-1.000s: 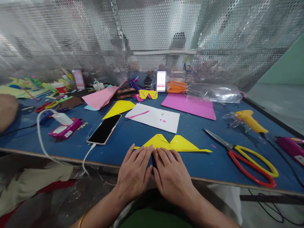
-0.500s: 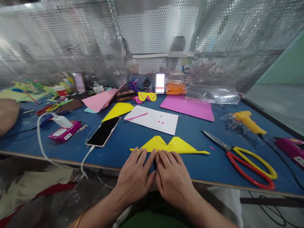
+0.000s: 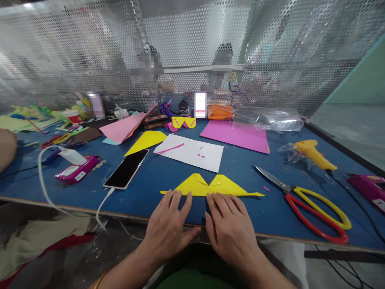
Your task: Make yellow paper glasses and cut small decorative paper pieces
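A folded yellow paper piece (image 3: pixel 222 185) with two peaks, a notch between them and narrow pointed ends lies flat near the table's front edge. My left hand (image 3: pixel 169 221) rests with stretched fingers on its lower edge, left of the middle. On the same edge, to the right, my right hand (image 3: pixel 231 224) presses with its fingertips, fingers extended. Neither hand grips anything. Beyond the folded piece is a white paper sheet (image 3: pixel 195 160) bearing a thin pink strip and several tiny coloured bits.
Scissors (image 3: pixel 290 188) with red and yellow handles lie at right, near a yellow glue gun (image 3: pixel 314 154). A charging phone (image 3: pixel 128 170) is at left. Behind are purple sheets (image 3: pixel 237 136), yellow paper glasses (image 3: pixel 184 122) and a metal mesh (image 3: pixel 192 44). Another person's arm (image 3: pixel 6 150) shows far left.
My hands have slid apart along the paper's lower edge, the right one moving rightward. The view has shifted slightly; the folded paper stays flat.
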`<action>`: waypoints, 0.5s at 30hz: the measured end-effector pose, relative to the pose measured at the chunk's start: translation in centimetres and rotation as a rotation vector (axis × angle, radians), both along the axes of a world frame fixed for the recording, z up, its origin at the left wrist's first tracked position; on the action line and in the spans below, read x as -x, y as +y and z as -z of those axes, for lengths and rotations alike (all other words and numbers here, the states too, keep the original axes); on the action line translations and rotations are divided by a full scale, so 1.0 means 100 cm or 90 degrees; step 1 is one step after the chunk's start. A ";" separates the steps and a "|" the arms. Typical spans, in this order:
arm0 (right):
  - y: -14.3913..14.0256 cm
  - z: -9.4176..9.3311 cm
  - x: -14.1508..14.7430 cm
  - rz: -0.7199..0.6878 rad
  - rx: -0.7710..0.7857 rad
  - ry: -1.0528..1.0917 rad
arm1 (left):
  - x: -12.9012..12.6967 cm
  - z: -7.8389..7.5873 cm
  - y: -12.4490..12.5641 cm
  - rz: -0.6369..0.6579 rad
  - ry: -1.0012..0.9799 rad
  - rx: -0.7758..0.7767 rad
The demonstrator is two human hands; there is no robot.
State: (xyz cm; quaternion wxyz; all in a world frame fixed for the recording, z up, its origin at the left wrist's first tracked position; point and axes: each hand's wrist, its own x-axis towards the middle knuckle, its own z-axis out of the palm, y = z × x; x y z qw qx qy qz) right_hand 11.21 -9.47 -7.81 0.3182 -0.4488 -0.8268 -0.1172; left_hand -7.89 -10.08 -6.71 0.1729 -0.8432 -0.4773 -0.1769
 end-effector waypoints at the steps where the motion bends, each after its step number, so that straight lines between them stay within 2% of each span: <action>1: 0.000 0.000 0.000 0.001 0.000 0.001 | -0.002 -0.001 -0.001 -0.002 -0.001 0.007; 6: -0.002 0.001 0.001 0.002 0.010 0.008 | -0.019 0.004 -0.004 0.049 -0.023 0.065; 9: -0.002 0.000 -0.006 0.004 0.013 0.016 | -0.027 0.007 -0.003 0.041 -0.033 0.080; 15: 0.002 -0.002 -0.050 0.095 -0.007 -0.002 | -0.027 0.005 -0.001 0.027 -0.018 0.063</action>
